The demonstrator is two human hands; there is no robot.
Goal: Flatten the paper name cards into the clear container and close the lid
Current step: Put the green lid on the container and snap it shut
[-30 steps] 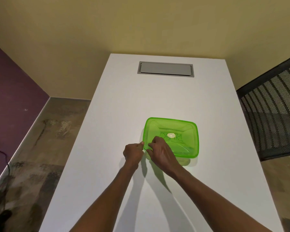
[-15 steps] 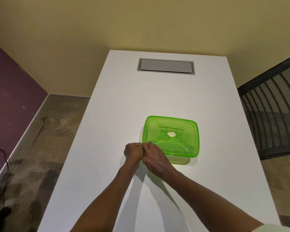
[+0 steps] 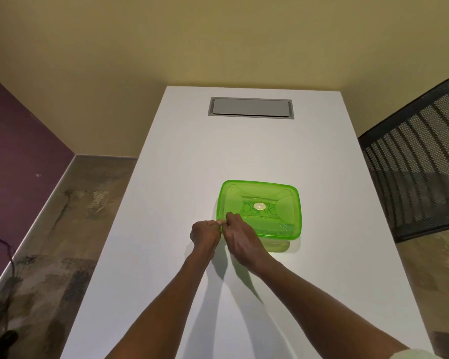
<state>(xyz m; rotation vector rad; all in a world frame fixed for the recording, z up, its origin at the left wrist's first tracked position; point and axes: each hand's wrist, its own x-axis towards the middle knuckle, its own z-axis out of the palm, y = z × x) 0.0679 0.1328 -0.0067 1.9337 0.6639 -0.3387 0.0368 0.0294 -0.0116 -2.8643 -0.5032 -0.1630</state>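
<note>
On the white tabletop (image 3: 166,229) sits the clear container (image 3: 278,246), its translucent green lid (image 3: 267,203) laid over it. Both hands meet at the lid's corner at about 8 o'clock. The left hand (image 3: 204,235) is curled, its thumb and fingertips pinching the rim there. The right hand (image 3: 241,235) lies over the same corner, fingers bent down onto the lid's edge. Writing shows dimly through the lid, too blurred to read. A grey hatch (image 3: 250,107) lies at 12 o'clock, and a black mesh chair (image 3: 415,167) stands at 3 o'clock.
</note>
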